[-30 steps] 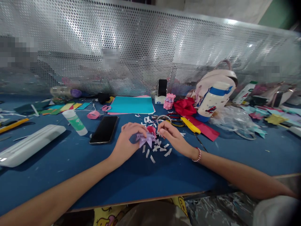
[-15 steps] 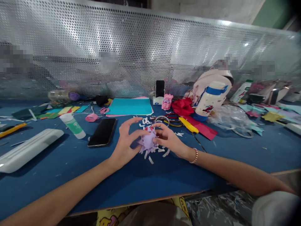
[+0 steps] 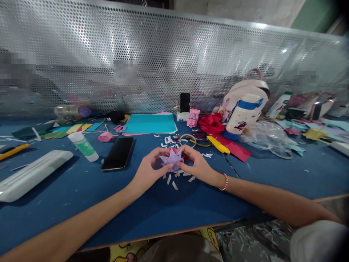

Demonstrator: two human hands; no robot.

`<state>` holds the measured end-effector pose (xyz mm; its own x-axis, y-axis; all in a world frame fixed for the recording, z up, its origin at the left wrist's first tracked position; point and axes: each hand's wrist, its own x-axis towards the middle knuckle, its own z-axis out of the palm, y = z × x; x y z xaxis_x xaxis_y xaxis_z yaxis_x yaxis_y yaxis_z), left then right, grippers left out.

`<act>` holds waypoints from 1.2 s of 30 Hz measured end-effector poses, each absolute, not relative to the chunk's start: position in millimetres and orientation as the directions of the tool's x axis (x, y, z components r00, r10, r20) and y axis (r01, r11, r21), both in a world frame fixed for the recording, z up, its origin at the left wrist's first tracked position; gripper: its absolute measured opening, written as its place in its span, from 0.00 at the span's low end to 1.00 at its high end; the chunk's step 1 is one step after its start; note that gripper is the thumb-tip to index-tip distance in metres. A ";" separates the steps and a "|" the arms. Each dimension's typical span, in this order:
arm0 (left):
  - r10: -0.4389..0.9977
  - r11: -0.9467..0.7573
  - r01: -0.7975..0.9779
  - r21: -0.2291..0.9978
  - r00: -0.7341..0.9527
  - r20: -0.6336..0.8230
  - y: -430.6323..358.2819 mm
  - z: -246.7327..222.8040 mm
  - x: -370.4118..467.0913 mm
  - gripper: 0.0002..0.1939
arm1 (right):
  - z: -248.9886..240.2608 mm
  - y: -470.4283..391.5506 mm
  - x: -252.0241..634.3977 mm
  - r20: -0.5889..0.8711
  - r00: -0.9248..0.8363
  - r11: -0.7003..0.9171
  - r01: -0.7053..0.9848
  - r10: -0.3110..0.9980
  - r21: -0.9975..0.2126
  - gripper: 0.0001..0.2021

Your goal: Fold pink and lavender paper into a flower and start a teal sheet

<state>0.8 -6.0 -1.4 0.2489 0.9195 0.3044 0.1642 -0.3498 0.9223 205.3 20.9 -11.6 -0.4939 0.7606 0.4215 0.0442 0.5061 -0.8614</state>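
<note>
A spiky purple folded-paper piece (image 3: pixel 172 159) is held between both hands above the blue table, with a bit of red or pink showing behind its points. My left hand (image 3: pixel 149 165) grips its left side, thumb pressed on the near face and fingers curled behind. On the right side, my right hand (image 3: pixel 197 164) closes round it the same way, thumb close to the other thumb. The far fingertips are partly hidden by the paper. White paper scraps (image 3: pixel 174 185) lie beneath and around it.
Beyond the hands lie scissors (image 3: pixel 203 142), a tape roll (image 3: pixel 187 141) and a yellow cutter (image 3: pixel 218 144). A phone (image 3: pixel 118 153) and glue tube (image 3: pixel 83 146) are at left, near a white case (image 3: pixel 35 174). A bottle (image 3: pixel 242 116) and backpack (image 3: pixel 229 96) stand at right, before the perforated metal screen (image 3: pixel 152 54).
My left hand's raised fingers have come down and closed round the purple paper piece. The piece has turned, and both thumbs now press on its near side.
</note>
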 end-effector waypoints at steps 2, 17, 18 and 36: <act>0.928 -0.349 0.205 0.914 0.215 0.306 -6.5 -1.1 1.8 0.11 | -10.3 19.0 204.5 0.437 -0.504 0.521 0.030 0.745 -0.853 0.07; 0.894 -0.441 0.206 0.873 0.179 0.410 -3.6 -4.3 -2.2 0.06 | -12.8 15.5 207.0 0.490 -0.466 0.595 0.104 0.737 -0.797 0.13; 0.895 -0.440 0.205 0.874 0.180 0.408 -3.5 -4.3 -2.5 0.05 | -12.7 15.2 207.3 0.492 -0.471 0.602 0.109 0.732 -0.791 0.13; 0.458 -0.854 0.449 0.263 0.409 0.789 -12.3 13.3 -10.9 0.08 | -2.2 10.0 211.6 0.746 -0.569 0.935 0.277 0.346 -0.222 0.16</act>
